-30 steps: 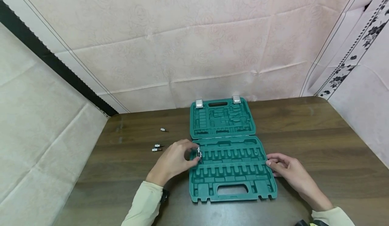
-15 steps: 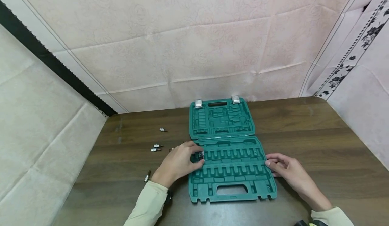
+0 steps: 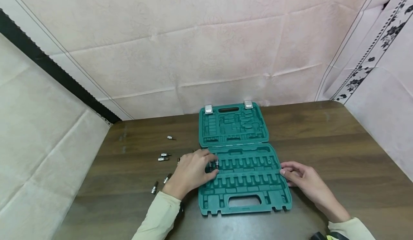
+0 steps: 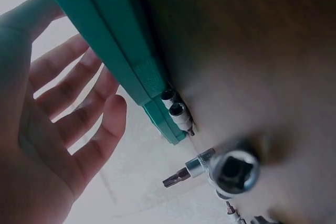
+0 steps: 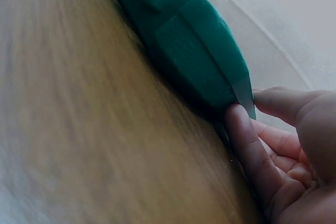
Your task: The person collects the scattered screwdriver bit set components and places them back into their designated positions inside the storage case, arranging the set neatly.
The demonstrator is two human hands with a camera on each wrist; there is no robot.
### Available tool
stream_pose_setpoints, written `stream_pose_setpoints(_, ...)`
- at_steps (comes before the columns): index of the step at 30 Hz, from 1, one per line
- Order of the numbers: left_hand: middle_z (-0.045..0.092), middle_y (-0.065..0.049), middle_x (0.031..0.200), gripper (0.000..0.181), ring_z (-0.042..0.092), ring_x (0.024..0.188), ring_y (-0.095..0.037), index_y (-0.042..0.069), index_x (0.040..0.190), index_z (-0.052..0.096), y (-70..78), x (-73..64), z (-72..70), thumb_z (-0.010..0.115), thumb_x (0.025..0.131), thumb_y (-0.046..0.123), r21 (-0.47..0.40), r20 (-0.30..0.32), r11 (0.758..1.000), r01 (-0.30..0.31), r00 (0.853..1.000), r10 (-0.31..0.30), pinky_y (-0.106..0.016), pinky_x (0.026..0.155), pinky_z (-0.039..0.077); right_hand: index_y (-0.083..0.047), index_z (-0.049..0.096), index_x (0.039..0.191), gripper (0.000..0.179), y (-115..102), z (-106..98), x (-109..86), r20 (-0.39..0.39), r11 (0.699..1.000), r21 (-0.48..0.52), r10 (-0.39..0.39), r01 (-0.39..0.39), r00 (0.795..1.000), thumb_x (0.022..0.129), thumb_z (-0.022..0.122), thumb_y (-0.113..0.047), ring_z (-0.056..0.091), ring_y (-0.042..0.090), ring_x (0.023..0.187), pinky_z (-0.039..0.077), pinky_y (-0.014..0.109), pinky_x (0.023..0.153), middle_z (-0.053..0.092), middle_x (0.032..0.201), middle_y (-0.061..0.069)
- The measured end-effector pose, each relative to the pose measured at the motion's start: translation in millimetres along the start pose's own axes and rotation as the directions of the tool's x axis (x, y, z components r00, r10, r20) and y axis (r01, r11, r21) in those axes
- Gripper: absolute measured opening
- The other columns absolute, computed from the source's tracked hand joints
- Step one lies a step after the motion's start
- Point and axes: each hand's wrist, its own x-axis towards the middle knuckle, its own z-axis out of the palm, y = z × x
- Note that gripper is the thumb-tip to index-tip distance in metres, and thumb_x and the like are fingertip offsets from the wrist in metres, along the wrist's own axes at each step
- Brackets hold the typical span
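A green socket case lies open on the wooden table, its moulded slots facing up. At its left slots my left hand pinches a small bit socket between thumb and index finger. Another bit socket sits in the case just left of it, partly hidden by the hand. My right hand grips the case's right edge, as the right wrist view also shows, with its thumb against the rim. The left wrist view shows the palm beside the case wall, but not the held bit socket.
Several loose bit sockets lie left of the case, among them one near the back and one by the left sleeve. The case lid lies folded back toward the cloth-covered wall. The table extends to both sides.
My left hand has moved slightly right along the slots with the bit socket. More loose bit sockets show beside its wrist. The right hand keeps its hold on the case edge.
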Motion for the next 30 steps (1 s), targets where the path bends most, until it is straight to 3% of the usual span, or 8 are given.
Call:
stream_pose_setpoints(6, 0.074, 0.002, 0.118, 0.034, 0.070, 0.100, -0.017, 0.021, 0.120, 0.081, 0.1, 1.1, 0.1, 0.081, 0.093, 0.043, -0.104, 0.061, 0.990, 0.093, 0.994, -0.087, -0.027, 0.060, 0.055, 0.006, 0.060, 0.140, 0.047, -0.9, 0.6, 0.5, -0.006, 1.000, 0.004, -0.007, 0.008, 1.000, 0.106, 0.066, -0.027, 0.069, 0.007, 0.092, 0.062, 0.028, 0.078, 0.070, 0.112, 0.013)
stream_pose_setpoints(11, 0.072, 0.004, 0.119, 0.032, 0.068, 0.110, -0.018, 0.022, 0.120, 0.081, 0.1, 1.7, -1.0, 0.083, 0.093, 0.039, -0.215, 0.118, 0.961, 0.175, 0.981, -0.152, -0.039, 0.078, 0.061, 0.008, 0.060, 0.138, 0.046, -1.9, 0.0, 0.1, -0.014, 1.000, 0.005, -0.030, 0.030, 0.999, 0.107, 0.066, -0.025, 0.069, 0.006, 0.091, 0.062, 0.028, 0.078, 0.070, 0.111, 0.014)
stream_pose_setpoints(14, 0.071, 0.003, 0.118, 0.033, 0.067, 0.110, -0.018, 0.020, 0.120, 0.081, 2.0, 2.7, -2.8, 0.083, 0.093, 0.038, -0.233, 0.139, 0.951, 0.203, 0.975, -0.174, -0.041, 0.082, 0.061, 0.008, 0.060, 0.138, 0.045, -1.5, -0.3, 0.1, -0.014, 0.999, 0.003, -0.035, 0.035, 0.999, 0.107, 0.066, -0.024, 0.069, 0.006, 0.091, 0.062, 0.028, 0.077, 0.070, 0.111, 0.014)
stream_pose_setpoints(17, 0.071, 0.001, 0.117, 0.034, 0.066, 0.107, -0.019, 0.019, 0.121, 0.081, 4.7, 3.0, -5.2, 0.083, 0.093, 0.037, -0.222, 0.158, 0.950, 0.220, 0.969, -0.188, -0.040, 0.078, 0.059, 0.008, 0.060, 0.138, 0.045, -1.6, 0.0, 0.1, -0.012, 0.999, 0.006, -0.033, 0.033, 0.999, 0.107, 0.065, -0.024, 0.069, 0.006, 0.091, 0.062, 0.028, 0.077, 0.070, 0.111, 0.014)
stream_pose_setpoints(20, 0.070, 0.000, 0.115, 0.031, 0.066, 0.102, -0.018, 0.018, 0.120, 0.082, 7.1, 2.3, -6.5, 0.083, 0.093, 0.035, -0.197, 0.161, 0.957, 0.212, 0.970, -0.182, -0.035, 0.072, 0.058, 0.008, 0.060, 0.139, 0.046, -1.3, 0.6, -0.2, -0.011, 1.000, 0.009, -0.025, 0.025, 1.000, 0.107, 0.065, -0.024, 0.069, 0.006, 0.091, 0.062, 0.028, 0.077, 0.070, 0.111, 0.014)
stream_pose_setpoints(25, 0.070, 0.000, 0.108, 0.028, 0.064, 0.091, -0.016, 0.016, 0.115, 0.083, 9.0, 1.4, -4.6, 0.084, 0.093, 0.033, -0.148, 0.110, 0.977, 0.153, 0.984, -0.137, -0.029, 0.063, 0.053, 0.007, 0.059, 0.139, 0.046, -0.6, 0.5, -0.7, -0.011, 1.000, 0.002, -0.016, 0.016, 1.000, 0.107, 0.065, -0.025, 0.069, 0.005, 0.092, 0.062, 0.028, 0.078, 0.070, 0.112, 0.014)
stream_pose_setpoints(30, 0.071, 0.001, 0.106, 0.027, 0.067, 0.094, -0.017, 0.017, 0.112, 0.084, 7.4, 3.3, -2.1, 0.086, 0.090, 0.033, -0.141, 0.074, 0.980, 0.142, 0.988, -0.133, -0.030, 0.063, 0.055, 0.007, 0.059, 0.140, 0.046, -0.3, -0.5, 1.0, -0.011, 1.000, -0.007, -0.022, 0.022, 1.000, 0.107, 0.065, -0.024, 0.069, 0.005, 0.091, 0.061, 0.028, 0.077, 0.070, 0.112, 0.014)
